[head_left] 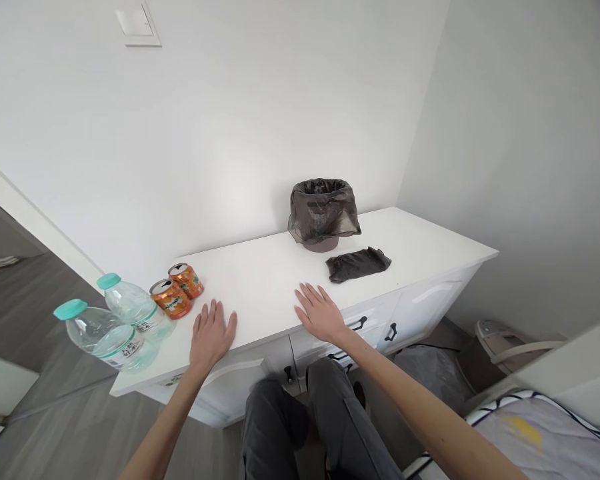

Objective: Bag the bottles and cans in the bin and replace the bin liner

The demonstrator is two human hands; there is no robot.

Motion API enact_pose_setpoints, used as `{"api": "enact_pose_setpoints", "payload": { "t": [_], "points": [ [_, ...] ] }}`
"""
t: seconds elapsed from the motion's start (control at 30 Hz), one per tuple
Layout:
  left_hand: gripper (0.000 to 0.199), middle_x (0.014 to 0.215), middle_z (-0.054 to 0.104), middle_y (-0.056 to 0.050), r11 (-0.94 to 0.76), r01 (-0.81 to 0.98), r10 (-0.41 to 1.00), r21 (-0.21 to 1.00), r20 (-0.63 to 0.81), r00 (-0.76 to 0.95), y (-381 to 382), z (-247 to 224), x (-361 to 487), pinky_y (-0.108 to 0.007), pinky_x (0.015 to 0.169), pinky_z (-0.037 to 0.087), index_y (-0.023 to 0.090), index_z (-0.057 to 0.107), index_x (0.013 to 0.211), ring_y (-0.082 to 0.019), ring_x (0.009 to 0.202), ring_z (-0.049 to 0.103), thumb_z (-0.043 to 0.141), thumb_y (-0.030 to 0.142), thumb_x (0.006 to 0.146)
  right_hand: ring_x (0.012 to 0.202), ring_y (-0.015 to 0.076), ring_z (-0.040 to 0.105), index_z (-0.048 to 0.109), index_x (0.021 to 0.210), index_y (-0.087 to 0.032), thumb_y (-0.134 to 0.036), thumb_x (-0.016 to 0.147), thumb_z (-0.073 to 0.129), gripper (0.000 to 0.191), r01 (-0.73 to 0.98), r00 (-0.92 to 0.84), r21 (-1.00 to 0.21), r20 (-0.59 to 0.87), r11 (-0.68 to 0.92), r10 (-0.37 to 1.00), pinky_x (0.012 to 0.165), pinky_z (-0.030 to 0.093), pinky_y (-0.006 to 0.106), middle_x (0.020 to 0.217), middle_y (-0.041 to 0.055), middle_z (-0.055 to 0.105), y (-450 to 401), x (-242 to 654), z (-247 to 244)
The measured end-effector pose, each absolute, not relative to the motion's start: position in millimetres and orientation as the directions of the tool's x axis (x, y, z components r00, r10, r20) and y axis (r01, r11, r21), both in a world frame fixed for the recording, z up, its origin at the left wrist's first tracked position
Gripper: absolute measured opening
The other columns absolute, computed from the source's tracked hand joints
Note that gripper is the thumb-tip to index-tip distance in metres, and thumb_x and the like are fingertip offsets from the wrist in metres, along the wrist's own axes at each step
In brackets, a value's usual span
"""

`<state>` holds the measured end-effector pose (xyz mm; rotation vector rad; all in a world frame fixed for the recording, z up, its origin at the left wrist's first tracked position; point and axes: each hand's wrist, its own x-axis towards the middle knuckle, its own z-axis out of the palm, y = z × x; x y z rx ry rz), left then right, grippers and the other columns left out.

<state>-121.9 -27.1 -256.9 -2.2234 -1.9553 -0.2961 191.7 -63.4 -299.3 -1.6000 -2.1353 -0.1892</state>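
My left hand (212,336) lies flat and open on the white cabinet top (250,287), just right of two opened orange cans (171,298) (187,281). Left of the cans stand two clear bottles with teal caps (111,339) (134,308). My right hand (321,312) rests open on the front part of the top, fingers spread, holding nothing. Nearest to it is a folded black plastic bag (359,265). Behind that bag, a small bin (321,245) stands upright, lined with a dark bag (324,212) folded over its rim.
Black-handled drawers and doors (391,332) form the cabinet front. A grey-brown container (485,357) stands on the floor at right, near a quilted mattress (545,433). A wall switch (136,23) is at upper left.
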Motion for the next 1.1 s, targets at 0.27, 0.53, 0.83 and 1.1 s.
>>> {"api": "enact_pose_setpoints", "payload": {
  "t": [0.27,0.53,0.83,1.1],
  "points": [
    [0.073,0.165,0.041,-0.021,-0.151,0.988,0.943,0.012,0.302,0.141,-26,-263,-123,-0.054,0.127,0.027,0.000,0.048,0.154,-0.039,0.157,0.032,0.033,0.048,0.101,0.157,0.0279,0.035,0.048,0.159,-0.016,-0.044,0.111,0.026,0.060,0.931,-0.206,-0.182,0.455,0.317,0.866,0.129,0.026,0.053,0.166,0.0113,0.040,-65,192,-299],
    [0.073,0.165,0.042,-0.020,-0.149,0.989,0.935,-0.003,0.324,0.142,-25,-264,-122,-0.051,0.128,0.024,0.000,0.047,0.154,-0.038,0.156,0.033,0.031,0.047,0.101,0.157,0.0288,0.035,0.048,0.159,-0.015,-0.044,0.111,0.026,0.060,0.925,-0.205,-0.199,0.454,0.323,0.867,0.129,0.026,0.054,0.166,0.0120,0.040,-65,192,-295],
    [0.070,0.162,0.046,-0.020,-0.137,0.990,0.923,-0.022,0.361,0.135,-29,-262,-121,-0.052,0.126,0.028,0.002,0.052,0.152,-0.038,0.154,0.038,0.032,0.044,0.100,0.153,0.0305,0.041,0.044,0.161,-0.017,-0.045,0.108,0.031,0.061,0.918,-0.249,-0.188,0.418,0.351,0.874,0.125,0.034,0.050,0.171,0.0113,0.033,-56,195,-280],
    [0.065,0.159,0.051,-0.021,-0.143,0.989,0.913,0.028,0.390,0.121,-35,-256,-122,-0.053,0.126,0.029,0.003,0.056,0.148,-0.038,0.152,0.041,0.036,0.041,0.099,0.113,0.0378,0.068,0.029,0.165,-0.014,-0.042,0.102,0.037,0.070,0.945,-0.192,-0.092,0.619,0.314,0.762,0.095,0.058,0.054,0.178,0.0138,0.000,32,254,-171]
  ]
}}
